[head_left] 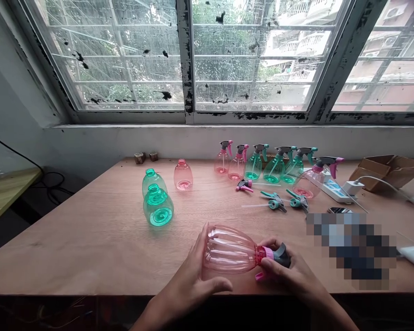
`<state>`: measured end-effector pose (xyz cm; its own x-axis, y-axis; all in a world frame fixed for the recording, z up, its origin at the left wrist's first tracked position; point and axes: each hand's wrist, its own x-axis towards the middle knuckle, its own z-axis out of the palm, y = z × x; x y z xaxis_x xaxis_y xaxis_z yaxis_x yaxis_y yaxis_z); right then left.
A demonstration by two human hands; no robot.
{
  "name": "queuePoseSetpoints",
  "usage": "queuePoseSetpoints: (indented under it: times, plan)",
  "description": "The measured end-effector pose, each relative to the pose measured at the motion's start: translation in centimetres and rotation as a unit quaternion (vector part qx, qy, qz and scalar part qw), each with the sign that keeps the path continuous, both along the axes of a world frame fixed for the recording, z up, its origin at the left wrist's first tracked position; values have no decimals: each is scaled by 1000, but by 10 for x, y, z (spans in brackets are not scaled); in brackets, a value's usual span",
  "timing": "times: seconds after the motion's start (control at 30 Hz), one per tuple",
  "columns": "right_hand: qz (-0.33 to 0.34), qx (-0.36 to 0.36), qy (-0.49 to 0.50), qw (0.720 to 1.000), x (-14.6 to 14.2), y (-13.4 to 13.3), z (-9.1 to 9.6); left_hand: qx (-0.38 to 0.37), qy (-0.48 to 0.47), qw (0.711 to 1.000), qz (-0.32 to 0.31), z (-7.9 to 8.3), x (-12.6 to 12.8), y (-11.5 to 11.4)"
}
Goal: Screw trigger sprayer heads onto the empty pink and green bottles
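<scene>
A clear pink spray bottle [231, 249] lies on its side in the air or on the table's front part, its base toward the left; I cannot tell if it touches the wood. My left hand [196, 269] cups the base, fingers along it and thumb stretched out below. My right hand [286, 271] grips the pink collar and grey spray head [281, 256] at the neck, with the pink trigger [261, 276] pointing down. Beyond lie two loose teal spray heads [275, 202] [298, 200] and a pink-and-grey spray head [244, 185] with its tube.
Two green bottles without heads [158, 209] [149, 177] and a pink one [183, 177] stand at left. Several bottles with heads [253, 165] line the back, another pink one [307, 184] nearer. A power strip [338, 189], cardboard box [382, 172] and blurred patch are at right.
</scene>
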<state>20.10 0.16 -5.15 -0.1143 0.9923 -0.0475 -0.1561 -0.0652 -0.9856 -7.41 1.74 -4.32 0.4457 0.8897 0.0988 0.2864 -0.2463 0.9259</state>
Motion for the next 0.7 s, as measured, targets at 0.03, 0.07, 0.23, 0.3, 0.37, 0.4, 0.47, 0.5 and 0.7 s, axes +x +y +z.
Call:
queuePoseSetpoints:
  times: [0.03, 0.07, 0.23, 0.3, 0.37, 0.4, 0.47, 0.5, 0.7]
  plan:
    - [-1, 3, -1, 1000, 0, 0, 0, 5, 2, 1000, -3, 0, 0, 0]
    - [-3, 6, -2, 1000, 1, 1, -1, 12, 4, 1000, -6, 0, 0, 1]
    - [-4, 19, -3, 1000, 3, 3, -3, 41, -4, 999, -8, -3, 3, 3]
    - [0, 8, -2, 1000, 3, 2, -2, 36, -2, 999, -1, -2, 4, 3]
    - [3, -1, 1, 1000, 1, 0, 0, 21, 1, 1000, 6, 0, 5, 1]
    - [4, -2, 2, 1000, 1, 0, 1, 12, -3, 1000, 10, 1, 5, 1]
    - [3, -2, 4, 1000, 0, -1, 3, -2, -15, 1000, 18, 3, 5, 0]
    - [1, -3, 5, 1000, 0, -1, 3, -5, -18, 1000, 19, 3, 6, 0]
    - [3, -25, 44, 999, 1, 0, 2, 31, 2, 999, 17, 5, 7, 1]
